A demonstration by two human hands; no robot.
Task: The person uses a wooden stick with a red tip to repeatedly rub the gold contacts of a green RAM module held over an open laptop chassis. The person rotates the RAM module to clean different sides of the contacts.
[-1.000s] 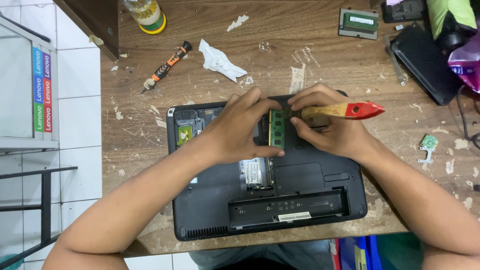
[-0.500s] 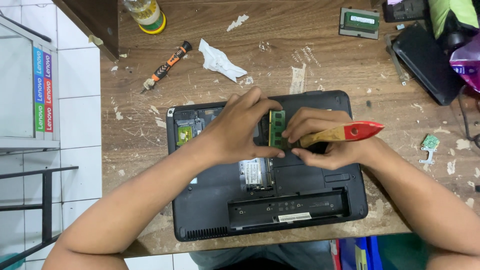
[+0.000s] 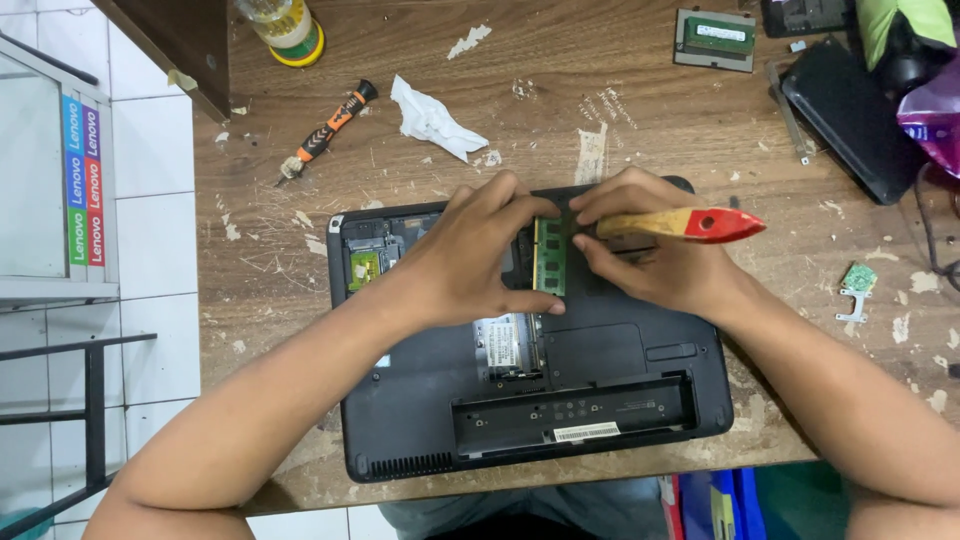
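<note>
Green RAM stick point(image 3: 549, 257) pinched btwn L hand point(image 3: 478, 258) & R hand point(image 3: 650, 262) fingers, over laptop point(image 3: 620, 400).

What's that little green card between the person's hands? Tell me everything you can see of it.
The green card is a narrow, flat circuit board, a memory module by its look, with small dark chips along its face. It sits lengthwise in an opened bay on the underside of the black laptop. The left hand touches its top and bottom ends with fingertips; the right hand, which also holds a wooden brush handle with a red end, meets its right edge. Whether it is fully seated cannot be told.
</note>
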